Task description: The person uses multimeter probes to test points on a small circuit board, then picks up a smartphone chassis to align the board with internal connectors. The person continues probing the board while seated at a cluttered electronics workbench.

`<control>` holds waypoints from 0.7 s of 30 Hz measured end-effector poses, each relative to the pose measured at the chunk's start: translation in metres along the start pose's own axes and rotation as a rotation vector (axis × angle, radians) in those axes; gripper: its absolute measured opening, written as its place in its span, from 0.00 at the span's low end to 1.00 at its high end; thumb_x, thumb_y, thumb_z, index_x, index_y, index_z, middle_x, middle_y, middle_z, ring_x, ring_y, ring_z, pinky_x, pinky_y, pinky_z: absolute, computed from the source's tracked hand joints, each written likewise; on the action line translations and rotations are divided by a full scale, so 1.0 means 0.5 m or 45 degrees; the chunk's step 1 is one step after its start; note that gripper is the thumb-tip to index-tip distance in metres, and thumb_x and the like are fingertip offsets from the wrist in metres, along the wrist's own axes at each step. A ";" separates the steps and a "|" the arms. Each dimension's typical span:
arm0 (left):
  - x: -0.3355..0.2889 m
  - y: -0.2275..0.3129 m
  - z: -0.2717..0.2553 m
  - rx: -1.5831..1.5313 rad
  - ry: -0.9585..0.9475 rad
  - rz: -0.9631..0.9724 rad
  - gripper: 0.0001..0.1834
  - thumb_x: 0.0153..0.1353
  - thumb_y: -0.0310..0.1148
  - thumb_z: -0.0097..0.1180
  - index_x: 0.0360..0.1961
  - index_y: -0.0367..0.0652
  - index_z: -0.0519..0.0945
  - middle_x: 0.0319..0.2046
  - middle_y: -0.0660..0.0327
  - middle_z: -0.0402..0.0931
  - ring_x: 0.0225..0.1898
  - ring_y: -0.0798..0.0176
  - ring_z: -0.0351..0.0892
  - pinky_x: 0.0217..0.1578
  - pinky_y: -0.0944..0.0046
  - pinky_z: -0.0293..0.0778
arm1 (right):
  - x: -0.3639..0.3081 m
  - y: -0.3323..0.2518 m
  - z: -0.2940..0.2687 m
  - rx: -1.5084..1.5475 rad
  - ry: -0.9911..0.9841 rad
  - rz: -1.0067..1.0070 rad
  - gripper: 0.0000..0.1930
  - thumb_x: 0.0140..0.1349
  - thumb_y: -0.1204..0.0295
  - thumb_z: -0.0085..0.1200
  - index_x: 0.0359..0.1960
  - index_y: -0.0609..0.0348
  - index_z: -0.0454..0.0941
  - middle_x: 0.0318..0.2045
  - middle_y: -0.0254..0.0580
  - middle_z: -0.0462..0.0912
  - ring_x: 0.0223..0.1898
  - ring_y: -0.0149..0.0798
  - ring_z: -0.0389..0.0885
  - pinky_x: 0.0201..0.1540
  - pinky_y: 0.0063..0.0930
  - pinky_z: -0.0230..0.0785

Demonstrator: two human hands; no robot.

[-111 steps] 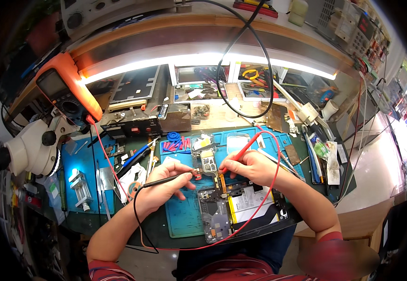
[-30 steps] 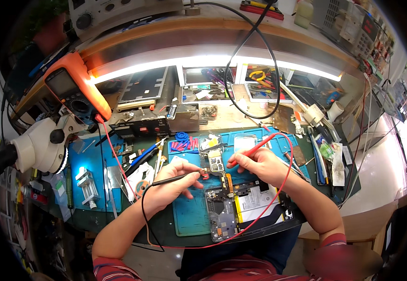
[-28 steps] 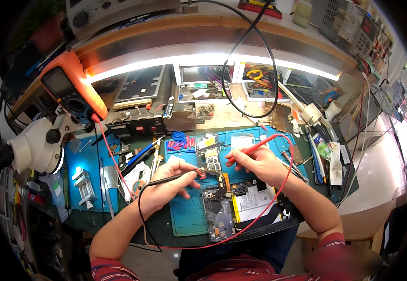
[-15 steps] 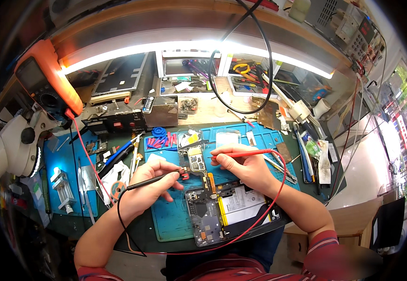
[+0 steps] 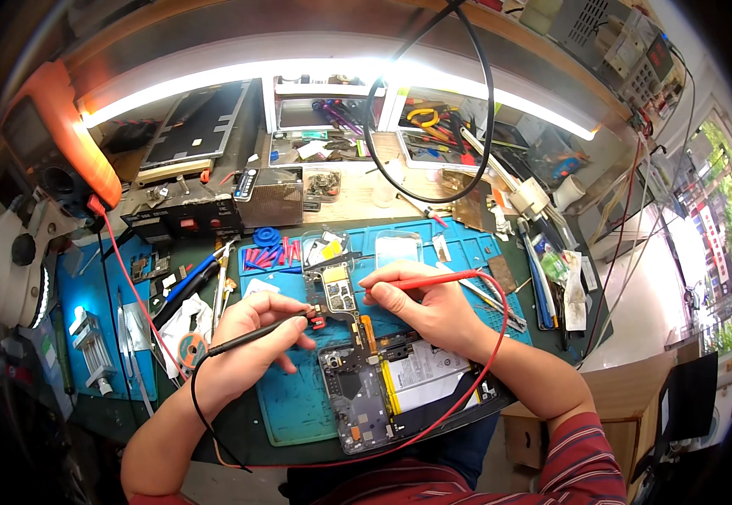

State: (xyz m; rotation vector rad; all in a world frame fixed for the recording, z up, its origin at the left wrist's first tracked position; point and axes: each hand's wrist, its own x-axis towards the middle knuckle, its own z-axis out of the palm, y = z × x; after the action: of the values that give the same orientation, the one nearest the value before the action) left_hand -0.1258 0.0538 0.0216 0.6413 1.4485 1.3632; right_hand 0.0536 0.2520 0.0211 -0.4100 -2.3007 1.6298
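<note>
My left hand (image 5: 256, 341) is closed around a black multimeter probe (image 5: 252, 338), its tip end by a small red part at the left edge of a circuit board (image 5: 338, 295). In my right hand (image 5: 420, 307) a red multimeter probe (image 5: 437, 279) is pinched; its tip is mostly hidden by the fingers, just right of the board. An orange flex cable (image 5: 368, 332) lies below the board, beside an opened tablet (image 5: 353, 412) with a white and yellow battery (image 5: 425, 374). The tablet lies over the front of a blue work mat (image 5: 290, 412).
An orange multimeter (image 5: 63, 143) stands at the far left, above a white microscope-like head (image 5: 12, 261). Red and black leads loop around my forearms. Pens and tweezers (image 5: 130, 337) lie left; a clear box (image 5: 399, 250) sits behind my right hand. A black cable (image 5: 488, 109) hangs overhead.
The whole view has shifted, so the bench appears farther left. Both hands keep their grip on the probes and stay at about the same places beside the board.
</note>
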 end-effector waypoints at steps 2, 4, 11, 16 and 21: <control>-0.001 -0.001 0.000 0.007 0.011 0.002 0.12 0.67 0.27 0.56 0.49 0.32 0.76 0.49 0.52 0.79 0.41 0.62 0.85 0.27 0.71 0.80 | 0.002 0.001 0.001 0.002 -0.004 -0.005 0.15 0.71 0.64 0.56 0.49 0.63 0.82 0.41 0.38 0.86 0.45 0.28 0.83 0.49 0.24 0.74; -0.002 0.000 0.000 0.001 0.014 0.001 0.11 0.67 0.27 0.56 0.48 0.32 0.76 0.49 0.52 0.80 0.40 0.62 0.85 0.27 0.70 0.80 | 0.004 0.002 0.000 0.048 -0.032 0.030 0.14 0.72 0.66 0.55 0.50 0.65 0.81 0.43 0.40 0.85 0.48 0.30 0.83 0.51 0.25 0.76; 0.001 -0.001 -0.002 -0.014 -0.005 0.002 0.13 0.68 0.27 0.57 0.50 0.33 0.75 0.49 0.51 0.80 0.41 0.63 0.85 0.27 0.69 0.81 | 0.004 0.016 0.013 0.191 0.032 -0.012 0.13 0.72 0.66 0.55 0.45 0.65 0.81 0.38 0.38 0.86 0.42 0.27 0.82 0.46 0.24 0.74; -0.001 0.001 -0.003 -0.023 -0.012 -0.003 0.13 0.68 0.28 0.57 0.50 0.33 0.74 0.48 0.51 0.80 0.41 0.63 0.85 0.27 0.69 0.81 | 0.005 0.017 0.015 0.125 0.028 -0.044 0.11 0.71 0.68 0.55 0.42 0.65 0.80 0.37 0.39 0.85 0.41 0.29 0.82 0.44 0.25 0.74; -0.001 -0.001 -0.003 -0.031 -0.015 -0.001 0.13 0.68 0.28 0.57 0.50 0.33 0.74 0.48 0.51 0.80 0.41 0.63 0.85 0.27 0.69 0.81 | 0.005 0.016 0.015 0.156 0.028 -0.011 0.10 0.71 0.68 0.56 0.42 0.64 0.81 0.36 0.39 0.85 0.40 0.30 0.83 0.44 0.26 0.74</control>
State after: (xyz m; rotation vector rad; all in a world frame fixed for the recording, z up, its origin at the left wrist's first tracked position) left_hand -0.1270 0.0526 0.0210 0.6323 1.4206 1.3723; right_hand 0.0487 0.2490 0.0112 -0.3869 -2.1698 1.7417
